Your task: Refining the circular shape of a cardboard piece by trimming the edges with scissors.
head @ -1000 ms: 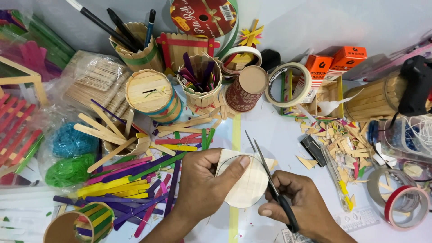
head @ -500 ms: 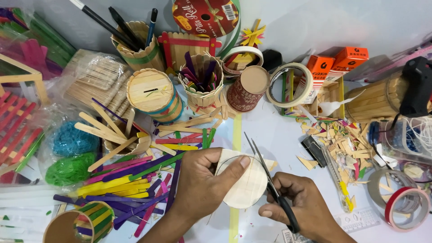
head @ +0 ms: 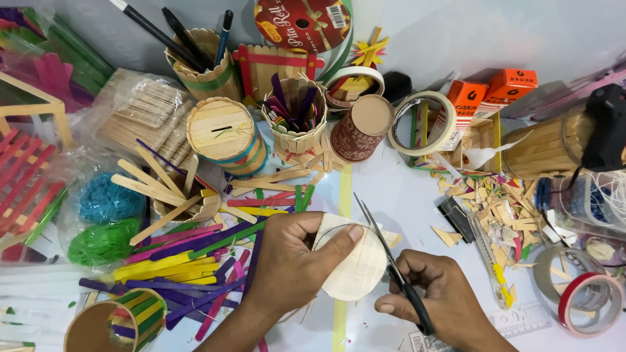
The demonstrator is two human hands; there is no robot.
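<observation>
we pinch the wooden disc (head: pixel 355 270) near centre in our left hand (head: pixel 293 261); our right hand (head: pixel 433 293) grips scissors (head: pixel 391 270) at its right edge. the blades could nick our thumb or split the wood.

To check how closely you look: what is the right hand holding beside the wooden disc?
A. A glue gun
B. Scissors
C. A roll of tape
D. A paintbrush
B: the right hand grips scissors by dark handles, the blades open along the edge of the wooden disc that the left hand holds.
</observation>
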